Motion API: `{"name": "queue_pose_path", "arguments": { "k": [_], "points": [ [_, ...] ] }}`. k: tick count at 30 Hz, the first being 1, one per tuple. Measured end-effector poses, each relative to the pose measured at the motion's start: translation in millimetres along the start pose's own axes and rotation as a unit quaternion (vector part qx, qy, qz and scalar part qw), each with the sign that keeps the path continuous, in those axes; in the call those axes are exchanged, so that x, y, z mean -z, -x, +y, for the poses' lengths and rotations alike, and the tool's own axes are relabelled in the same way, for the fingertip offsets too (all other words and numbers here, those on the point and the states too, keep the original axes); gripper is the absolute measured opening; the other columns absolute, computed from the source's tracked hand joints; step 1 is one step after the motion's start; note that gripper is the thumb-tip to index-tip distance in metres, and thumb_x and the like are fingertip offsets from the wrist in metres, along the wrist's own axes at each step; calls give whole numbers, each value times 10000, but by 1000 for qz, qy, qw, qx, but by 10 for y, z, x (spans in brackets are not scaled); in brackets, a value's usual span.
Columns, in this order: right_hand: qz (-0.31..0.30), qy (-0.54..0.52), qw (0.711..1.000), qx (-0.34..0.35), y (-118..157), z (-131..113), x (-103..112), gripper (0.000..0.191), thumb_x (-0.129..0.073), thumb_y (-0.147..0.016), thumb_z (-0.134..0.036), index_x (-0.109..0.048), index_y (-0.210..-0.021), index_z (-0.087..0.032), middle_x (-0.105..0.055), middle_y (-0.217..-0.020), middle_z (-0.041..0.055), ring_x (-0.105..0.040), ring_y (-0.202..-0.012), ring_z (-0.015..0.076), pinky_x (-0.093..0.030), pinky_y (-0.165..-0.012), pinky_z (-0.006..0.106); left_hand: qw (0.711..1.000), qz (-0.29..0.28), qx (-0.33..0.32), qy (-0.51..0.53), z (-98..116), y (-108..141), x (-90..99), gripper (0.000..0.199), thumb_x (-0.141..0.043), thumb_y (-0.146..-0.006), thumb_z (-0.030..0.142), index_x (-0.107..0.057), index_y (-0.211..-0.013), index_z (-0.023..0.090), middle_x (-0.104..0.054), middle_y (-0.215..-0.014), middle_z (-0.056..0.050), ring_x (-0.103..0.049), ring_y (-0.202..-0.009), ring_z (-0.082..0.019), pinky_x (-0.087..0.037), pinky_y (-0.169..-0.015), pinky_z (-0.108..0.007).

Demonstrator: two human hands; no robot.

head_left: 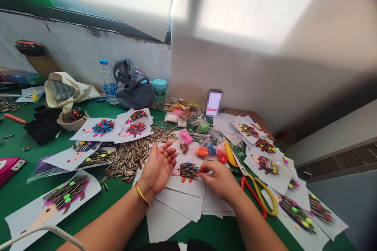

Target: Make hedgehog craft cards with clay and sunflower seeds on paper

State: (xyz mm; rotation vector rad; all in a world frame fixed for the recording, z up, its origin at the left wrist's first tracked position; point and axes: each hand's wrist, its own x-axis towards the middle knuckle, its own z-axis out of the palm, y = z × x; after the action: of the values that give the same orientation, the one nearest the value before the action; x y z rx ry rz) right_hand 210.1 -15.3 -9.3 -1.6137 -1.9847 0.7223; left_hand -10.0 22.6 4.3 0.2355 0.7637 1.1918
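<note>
A hedgehog picture [188,170] lies on white paper between my hands, its dark body covered in striped sunflower seeds with small blue balls, its snout pink and its feet orange. My left hand [159,166] is open beside it, palm up, fingers loosely curled, with nothing visible in the palm. At the picture's right edge, my right hand [216,176] has thumb and forefinger pinched together; what is between them is too small to make out. To the left of my left hand spreads a pile of sunflower seeds [126,159].
Finished-looking hedgehog sheets [67,200] lie left, more hedgehog sheets [266,168] right. Behind the picture are orange clay [202,151] and plastic bags. Scissors [260,192] lie beside my right forearm. A phone [214,102], water bottle [108,82] and grey bag [134,90] stand at the back.
</note>
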Motion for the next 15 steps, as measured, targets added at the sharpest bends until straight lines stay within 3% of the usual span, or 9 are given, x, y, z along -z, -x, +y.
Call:
{"name": "queue_pose_path", "arguments": {
  "k": [15],
  "points": [
    [-7, 81, 996, 25, -1, -73, -120, 86, -665, -805, -169, -708, -800, -243, -710, -805, -4, -615, -790, 186, -418, -667, 271, 1000, -3, 7, -1, -18, 2, 7, 448, -344, -988, 512, -615, -1084, 168, -630, -836, -55, -632, -701, -133, -541, -630, -246]
  ]
}}
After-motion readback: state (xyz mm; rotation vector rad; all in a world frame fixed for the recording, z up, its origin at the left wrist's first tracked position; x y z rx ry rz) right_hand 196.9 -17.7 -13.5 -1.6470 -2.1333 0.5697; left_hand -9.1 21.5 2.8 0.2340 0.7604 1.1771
